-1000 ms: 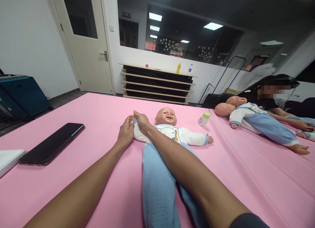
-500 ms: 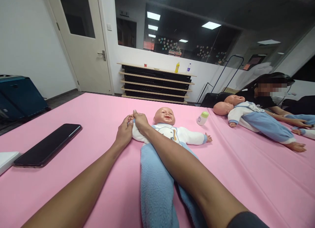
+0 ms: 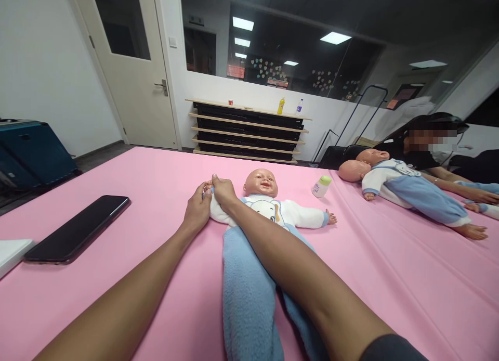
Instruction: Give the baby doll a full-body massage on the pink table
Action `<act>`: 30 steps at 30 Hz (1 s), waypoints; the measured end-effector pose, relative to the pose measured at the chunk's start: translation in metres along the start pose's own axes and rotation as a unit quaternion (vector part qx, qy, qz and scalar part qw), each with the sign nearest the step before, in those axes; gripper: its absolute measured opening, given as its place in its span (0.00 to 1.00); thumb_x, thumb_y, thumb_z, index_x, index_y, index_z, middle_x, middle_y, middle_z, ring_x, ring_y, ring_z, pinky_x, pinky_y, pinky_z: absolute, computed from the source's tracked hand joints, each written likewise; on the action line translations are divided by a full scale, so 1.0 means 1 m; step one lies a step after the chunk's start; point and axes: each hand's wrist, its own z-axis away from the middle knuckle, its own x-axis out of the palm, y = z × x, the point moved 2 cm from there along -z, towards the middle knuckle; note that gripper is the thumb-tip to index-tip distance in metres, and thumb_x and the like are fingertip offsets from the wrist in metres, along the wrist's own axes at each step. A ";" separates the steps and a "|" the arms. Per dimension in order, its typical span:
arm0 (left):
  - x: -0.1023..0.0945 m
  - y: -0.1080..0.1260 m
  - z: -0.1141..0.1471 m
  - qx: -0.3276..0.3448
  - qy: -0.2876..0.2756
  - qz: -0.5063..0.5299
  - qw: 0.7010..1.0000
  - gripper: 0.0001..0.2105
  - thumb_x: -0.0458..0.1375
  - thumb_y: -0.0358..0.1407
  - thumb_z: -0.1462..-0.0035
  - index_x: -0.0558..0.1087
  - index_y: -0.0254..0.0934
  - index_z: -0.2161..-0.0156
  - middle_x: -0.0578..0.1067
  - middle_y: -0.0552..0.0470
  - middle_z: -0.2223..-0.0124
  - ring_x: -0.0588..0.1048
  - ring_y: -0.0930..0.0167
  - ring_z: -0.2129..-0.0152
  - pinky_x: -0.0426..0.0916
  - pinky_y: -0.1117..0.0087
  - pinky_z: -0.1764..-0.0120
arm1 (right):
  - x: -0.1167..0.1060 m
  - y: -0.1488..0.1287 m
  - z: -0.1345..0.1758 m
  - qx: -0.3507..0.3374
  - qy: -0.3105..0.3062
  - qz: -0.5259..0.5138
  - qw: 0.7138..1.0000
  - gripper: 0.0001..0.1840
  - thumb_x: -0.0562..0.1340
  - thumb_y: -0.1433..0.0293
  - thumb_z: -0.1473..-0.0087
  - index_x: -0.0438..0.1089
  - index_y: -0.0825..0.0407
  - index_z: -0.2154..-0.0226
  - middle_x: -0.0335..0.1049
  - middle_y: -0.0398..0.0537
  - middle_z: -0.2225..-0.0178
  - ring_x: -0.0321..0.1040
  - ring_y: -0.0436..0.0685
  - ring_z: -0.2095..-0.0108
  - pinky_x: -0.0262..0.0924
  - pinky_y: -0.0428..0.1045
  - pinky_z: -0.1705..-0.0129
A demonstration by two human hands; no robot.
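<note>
A baby doll (image 3: 262,184) in a white top and fluffy blue trousers lies on its back, head away from me. My left hand (image 3: 198,206) is closed around the doll's hand at the end of its outstretched arm on the left. Beside it, my right hand (image 3: 223,190) grips the same doll's arm near the wrist, thumb up. My right forearm crosses over the doll's belly and hides part of it. The doll's other arm stretches out to the right with its small fingers spread. A white bottle with a green cap (image 3: 322,186) stands beyond that arm.
On the pink-covered table (image 3: 156,298), a black phone (image 3: 78,229) and a white box edge (image 3: 14,254) lie to the left. At right are more dolls (image 3: 413,192) and a person (image 3: 413,147). A suitcase (image 3: 35,153) stands at far left.
Both of my hands keep their hold on the doll's arm, nearly unmoved. The view has shifted very slightly, and the person's hand at the right has moved a little.
</note>
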 end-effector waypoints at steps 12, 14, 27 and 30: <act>0.001 -0.001 0.001 -0.003 -0.001 0.010 1.000 0.23 0.46 0.45 0.36 0.64 0.41 0.40 0.70 0.46 0.43 0.69 0.63 0.46 0.61 0.57 0.43 | -0.001 -0.005 0.008 0.017 -0.012 0.024 0.999 0.20 0.62 0.54 0.52 0.64 0.54 0.78 0.60 0.39 0.82 0.53 0.46 0.79 0.49 0.44 0.75; 0.001 -0.003 0.000 -0.009 0.004 0.016 1.000 0.22 0.46 0.45 0.36 0.64 0.40 0.41 0.71 0.46 0.44 0.70 0.63 0.47 0.62 0.58 0.44 | 0.001 -0.009 0.009 -0.002 -0.018 0.032 0.999 0.21 0.59 0.54 0.49 0.64 0.55 0.79 0.61 0.40 0.81 0.54 0.47 0.78 0.51 0.44 0.73; 0.002 0.003 0.002 -0.003 0.006 0.005 1.000 0.21 0.46 0.43 0.36 0.64 0.41 0.41 0.72 0.47 0.45 0.70 0.64 0.48 0.62 0.59 0.45 | -0.001 -0.009 0.006 -0.035 0.005 0.024 0.999 0.21 0.54 0.58 0.44 0.67 0.55 0.78 0.68 0.46 0.76 0.62 0.50 0.74 0.56 0.46 0.67; 0.001 0.000 0.001 -0.004 0.020 0.001 1.000 0.20 0.45 0.42 0.36 0.65 0.41 0.42 0.72 0.47 0.45 0.70 0.64 0.49 0.62 0.59 0.45 | 0.003 -0.014 0.009 -0.040 -0.035 0.000 0.999 0.13 0.57 0.64 0.49 0.66 0.55 0.79 0.68 0.44 0.76 0.62 0.50 0.72 0.57 0.45 0.65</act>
